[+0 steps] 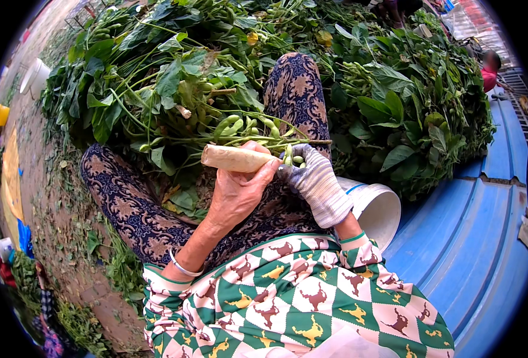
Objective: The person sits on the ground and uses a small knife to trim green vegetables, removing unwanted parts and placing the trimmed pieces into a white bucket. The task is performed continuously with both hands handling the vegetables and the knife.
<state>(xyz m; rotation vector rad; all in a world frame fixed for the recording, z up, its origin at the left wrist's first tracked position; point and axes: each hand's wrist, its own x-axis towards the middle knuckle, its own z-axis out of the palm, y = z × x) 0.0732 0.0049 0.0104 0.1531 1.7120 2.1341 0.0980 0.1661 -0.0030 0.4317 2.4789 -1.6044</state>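
Note:
My bare left hand (pixel 237 194), with a pale bracelet at the wrist, is closed round a thick, pale, wooden-looking handle (pixel 237 159). Any blade or tool end on it is hidden. My right hand (pixel 320 186) wears a striped knit glove and is closed on green soybean pods (pixel 296 159) that poke out between its fingers. The two hands meet at their fingertips. Just beyond them a soybean stem (pixel 302 142) lies across, with more pods (pixel 233 126) hanging on it to the left.
A large heap of leafy soybean plants (pixel 389 107) spreads ahead, around my knees. Beside my right wrist a white bucket (pixel 380 212) has its mouth toward me. Blue corrugated sheeting (pixel 454 227) lies at right. Scattered leaves litter the brick ground (pixel 73 221) at left. A person (pixel 490 70) is far right.

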